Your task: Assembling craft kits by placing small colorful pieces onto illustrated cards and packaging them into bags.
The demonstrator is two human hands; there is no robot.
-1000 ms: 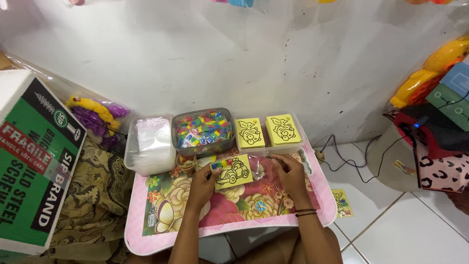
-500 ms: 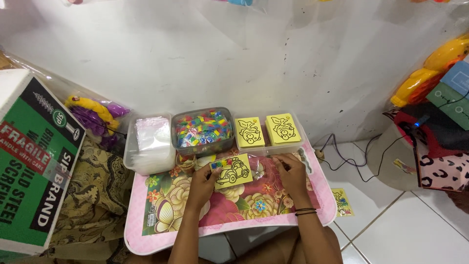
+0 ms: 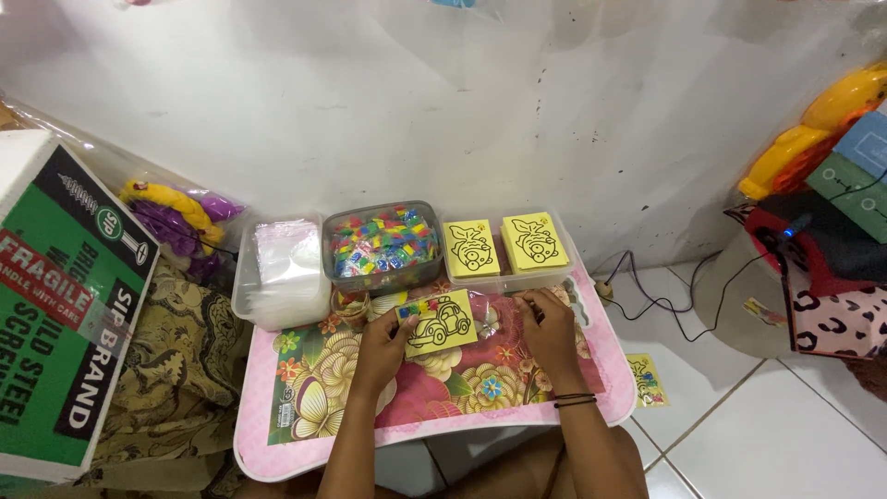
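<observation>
A yellow card with a car outline (image 3: 441,323) lies in a clear plastic sleeve on the small pink floral table (image 3: 305,434). My left hand (image 3: 383,346) grips the card's left edge, with small coloured pieces tucked at its top corner. My right hand (image 3: 547,325) presses on the sleeve's right end (image 3: 490,319), fingers curled. Behind the card stand a clear tub of small multicoloured packets (image 3: 383,245) and two stacks of yellow picture cards (image 3: 471,248) (image 3: 534,242).
A clear tub of plastic sleeves (image 3: 282,268) stands at the table's back left. A green and white cardboard box (image 3: 55,305) leans at left, over patterned cloth. A yellow card (image 3: 647,381) and cables (image 3: 647,305) lie on the tiled floor at right, near toys and boxes.
</observation>
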